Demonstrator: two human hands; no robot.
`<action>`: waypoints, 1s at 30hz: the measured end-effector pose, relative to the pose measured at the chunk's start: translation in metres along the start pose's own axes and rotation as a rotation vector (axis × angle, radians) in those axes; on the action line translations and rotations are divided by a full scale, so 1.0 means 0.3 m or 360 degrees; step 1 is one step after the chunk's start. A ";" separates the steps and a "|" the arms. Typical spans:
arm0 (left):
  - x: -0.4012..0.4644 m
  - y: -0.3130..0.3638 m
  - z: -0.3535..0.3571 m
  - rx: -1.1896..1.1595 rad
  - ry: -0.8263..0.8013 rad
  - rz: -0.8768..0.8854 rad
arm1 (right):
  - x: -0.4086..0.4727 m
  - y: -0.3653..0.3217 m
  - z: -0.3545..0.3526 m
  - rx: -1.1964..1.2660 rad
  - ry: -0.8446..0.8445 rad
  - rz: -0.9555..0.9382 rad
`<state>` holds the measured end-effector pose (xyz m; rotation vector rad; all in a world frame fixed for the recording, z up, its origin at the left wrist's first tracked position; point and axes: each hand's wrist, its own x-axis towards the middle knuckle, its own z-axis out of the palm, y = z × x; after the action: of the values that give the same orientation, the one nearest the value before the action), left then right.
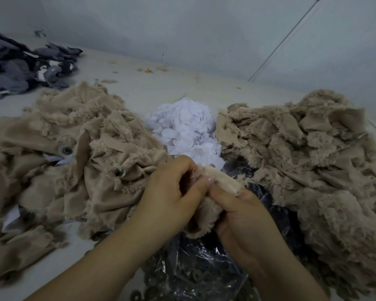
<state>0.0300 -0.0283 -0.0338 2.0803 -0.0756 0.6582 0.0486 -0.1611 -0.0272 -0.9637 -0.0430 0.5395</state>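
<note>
Directly beneath the grip, closest of all, lies a clear plastic bag (pixel 195 253) of dark metal rings (pixel 197 275), its near end cut off by the frame edge. Above it both hands meet on one small beige fleece piece (pixel 220 178). The left hand (pixel 169 192) curls over its upper edge with the thumb pressed down. The right hand (pixel 243 216) pinches it from the opposite side, and the thumb tips almost touch. The piece's long axis runs from its fluffy end, low between the wrists, up and rightward past the thumbs, woven backing uppermost. The next move likely turns on the spot under the thumbs, so neither hand needs to reach. Whether a ring sits there cannot be made out, and the fingers behind the cloth are hidden. Left of the grip spreads a beige heap (pixel 52 187), some pieces bearing a metal snap (pixel 66 150). Right of the grip rises a fluffier heap (pixel 313 159). Just beyond lies a white pile (pixel 187 127), and far beyond to the left dark grey scraps (pixel 20 68) rest on the pale table (pixel 161 83)
</note>
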 end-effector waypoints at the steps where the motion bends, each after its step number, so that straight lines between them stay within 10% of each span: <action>1: 0.001 -0.001 0.000 0.0004 0.0021 0.0029 | -0.001 0.002 0.000 -0.0012 0.0001 0.0002; 11: 0.018 -0.003 0.008 -0.0910 0.0057 -0.0476 | -0.003 -0.003 0.008 0.0138 0.0034 0.0095; 30: 0.020 -0.009 -0.003 -0.0591 -0.0140 -0.0261 | -0.002 -0.010 0.013 0.0114 0.0273 0.0104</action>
<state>0.0355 -0.0248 -0.0327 1.7342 -0.0704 0.4165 0.0483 -0.1596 -0.0224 -0.9409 0.1610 0.5132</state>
